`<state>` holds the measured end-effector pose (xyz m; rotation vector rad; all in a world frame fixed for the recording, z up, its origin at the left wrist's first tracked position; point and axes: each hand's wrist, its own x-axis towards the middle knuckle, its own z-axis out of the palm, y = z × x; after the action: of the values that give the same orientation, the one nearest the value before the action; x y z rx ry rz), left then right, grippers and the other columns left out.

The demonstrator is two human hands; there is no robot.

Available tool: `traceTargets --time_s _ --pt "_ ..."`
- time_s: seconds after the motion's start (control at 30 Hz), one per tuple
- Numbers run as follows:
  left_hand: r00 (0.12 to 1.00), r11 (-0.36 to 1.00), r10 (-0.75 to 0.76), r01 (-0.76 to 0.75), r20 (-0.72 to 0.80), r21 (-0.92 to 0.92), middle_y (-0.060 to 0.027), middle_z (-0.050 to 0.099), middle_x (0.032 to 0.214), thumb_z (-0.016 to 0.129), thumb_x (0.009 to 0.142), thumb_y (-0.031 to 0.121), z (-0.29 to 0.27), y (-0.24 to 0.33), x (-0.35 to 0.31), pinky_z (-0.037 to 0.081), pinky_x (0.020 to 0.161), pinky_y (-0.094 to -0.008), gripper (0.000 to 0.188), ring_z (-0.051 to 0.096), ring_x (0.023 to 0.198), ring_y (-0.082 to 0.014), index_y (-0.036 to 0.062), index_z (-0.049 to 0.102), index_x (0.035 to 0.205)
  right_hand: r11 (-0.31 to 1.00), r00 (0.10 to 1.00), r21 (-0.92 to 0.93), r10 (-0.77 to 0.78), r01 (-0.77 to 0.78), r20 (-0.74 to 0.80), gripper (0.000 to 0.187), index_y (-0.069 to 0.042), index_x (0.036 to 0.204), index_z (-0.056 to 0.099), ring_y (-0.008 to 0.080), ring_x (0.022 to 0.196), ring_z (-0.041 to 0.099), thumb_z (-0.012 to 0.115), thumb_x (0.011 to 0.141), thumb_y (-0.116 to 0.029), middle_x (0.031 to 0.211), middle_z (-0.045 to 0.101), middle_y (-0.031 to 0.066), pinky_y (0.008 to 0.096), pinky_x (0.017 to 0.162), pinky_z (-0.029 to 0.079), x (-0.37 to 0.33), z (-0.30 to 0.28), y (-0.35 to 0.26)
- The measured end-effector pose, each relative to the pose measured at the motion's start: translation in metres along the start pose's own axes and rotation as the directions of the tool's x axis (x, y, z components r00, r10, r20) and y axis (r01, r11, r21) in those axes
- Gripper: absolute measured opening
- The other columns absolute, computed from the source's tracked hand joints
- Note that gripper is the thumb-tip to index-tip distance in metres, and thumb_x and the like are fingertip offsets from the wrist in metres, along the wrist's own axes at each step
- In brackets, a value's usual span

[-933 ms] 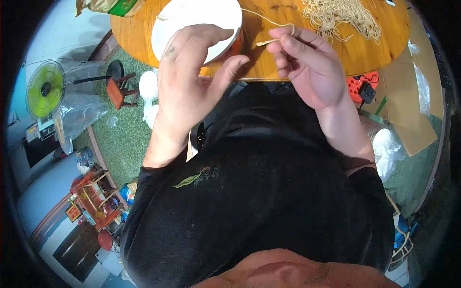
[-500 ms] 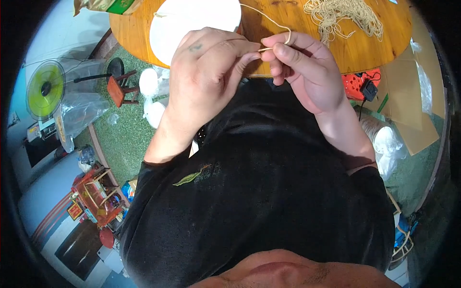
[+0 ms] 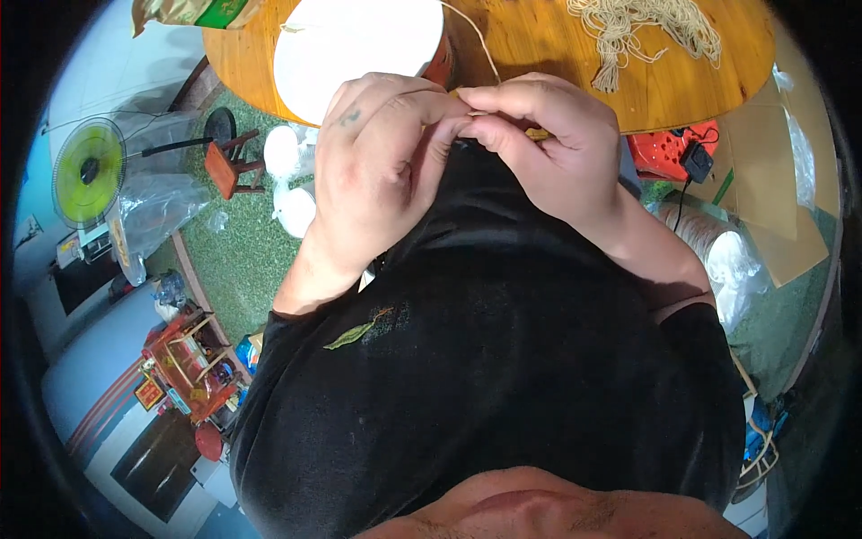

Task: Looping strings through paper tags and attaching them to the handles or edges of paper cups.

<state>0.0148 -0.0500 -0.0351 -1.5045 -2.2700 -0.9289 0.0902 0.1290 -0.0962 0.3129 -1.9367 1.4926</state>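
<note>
My left hand (image 3: 382, 153) and my right hand (image 3: 552, 135) meet at the near edge of the wooden table (image 3: 503, 54). Thumb and forefinger of each are pinched together on a thin beige cord (image 3: 480, 36). Only a tiny bit of it shows between the fingertips; the rest of the grip is hidden. From behind my right fingers the cord runs up and left to the far side of a round white disc-shaped top (image 3: 355, 54), beside my left hand. A short piece of cord lies at that disc's left rim.
A tangled heap of beige cord (image 3: 642, 31) lies at the table's right. A green and tan bag (image 3: 197, 11) sits at the far left. Below the table are a red perforated stool (image 3: 664, 154), cardboard (image 3: 754, 171), a green fan (image 3: 90, 171) and a small wooden chair (image 3: 233, 166).
My right hand has moved left and turned, its fingers closing in against my left fingertips. The loop of cord that stood above my right hand now runs straighter down behind it.
</note>
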Motion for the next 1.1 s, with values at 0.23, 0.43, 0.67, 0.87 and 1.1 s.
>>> traceTargets --time_s 0.23,0.43,0.67,0.87,1.1 --pt "1.0 0.999 -0.009 0.008 0.027 0.04 -0.0078 0.072 0.094 0.08 0.078 0.001 -0.005 -0.004 -0.002 0.052 0.079 -0.038 0.017 0.068 0.088 -0.028 0.0063 0.07 0.092 0.996 0.997 -0.054 -0.072 0.071 -0.026 0.012 -0.006 0.096 0.076 0.0215 0.074 0.073 0.079 0.085 -0.004 0.086 0.074 0.0068 0.0305 0.064 0.057 0.002 0.003 0.006" --pt "0.992 0.992 -0.122 0.122 -0.043 -0.014 -0.0108 0.073 0.099 0.074 0.084 -0.001 -0.014 -0.011 0.01 0.054 0.082 -0.0365 0.017 0.069 0.094 -0.0281 0.0024 0.071 0.1 0.978 0.994 -0.202 -0.067 0.048 -0.084 0.007 -0.007 0.092 0.071 0.0144 0.067 0.069 0.077 0.089 -0.004 0.084 0.073 0.0036 0.0279 0.059 0.053 0.012 0.004 0.009" --pt "0.917 0.942 -0.308 0.332 0.253 -0.056 -0.0046 0.073 0.109 0.066 0.099 0.003 -0.026 -0.033 0.025 0.052 0.086 -0.0251 0.019 0.065 0.098 -0.0114 0.0002 0.071 0.116 0.986 0.992 -0.111 0.12 -0.124 -0.045 0.007 0.001 0.097 0.072 0.0106 0.073 0.071 0.075 0.091 -0.002 0.084 0.072 0.0056 0.023 0.062 0.053 0.008 0.018 0.015" --pt "0.797 0.839 -0.464 0.535 0.385 -0.097 -0.005 0.074 0.104 0.064 0.102 0.005 -0.03 -0.035 0.027 0.055 0.088 -0.0263 0.018 0.069 0.101 -0.012 0.0005 0.07 0.118 0.976 0.976 -0.037 0.215 -0.215 -0.026 0.008 0.004 0.098 0.071 0.007 0.074 0.07 0.073 0.093 -0.001 0.087 0.074 0.0056 0.0211 0.06 0.053 0.008 0.022 0.015" --pt "0.815 0.873 -0.405 0.479 0.413 -0.089 -0.0056 0.074 0.103 0.065 0.102 0.006 -0.028 -0.036 0.032 0.058 0.085 -0.0274 0.019 0.07 0.098 -0.0118 0.0005 0.07 0.119 0.969 0.969 0.007 0.246 -0.246 -0.037 0.008 0.005 0.099 0.071 0.0072 0.076 0.071 0.073 0.093 -0.001 0.088 0.075 0.006 0.0211 0.063 0.055 0.009 0.024 0.013"
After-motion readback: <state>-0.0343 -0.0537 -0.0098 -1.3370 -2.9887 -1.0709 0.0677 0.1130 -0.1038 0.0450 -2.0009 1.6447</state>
